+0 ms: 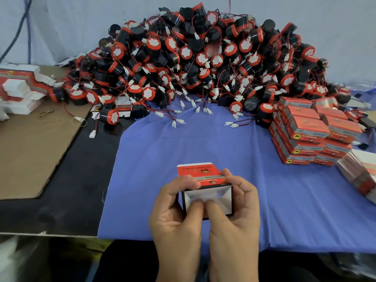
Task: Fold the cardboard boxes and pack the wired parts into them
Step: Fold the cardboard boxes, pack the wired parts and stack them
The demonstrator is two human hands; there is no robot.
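A small red and white cardboard box [205,181] is held above the blue cloth near the front edge, its open white inside facing me and its far flap standing up. My left hand [175,208] grips its left side, fingers over the top. The right side is gripped by my right hand [236,208]. Both thumbs press on a white flap at the opening. A big heap of black and red round wired parts [199,62] with white plugs fills the back of the table.
Closed red boxes [305,131] are stacked at the right. Flat box blanks lie in stacks at the far right [360,176] and far left [18,88]. A brown cardboard sheet [30,143] with rubber bands covers the left. The blue cloth [183,143] spreads under the hands.
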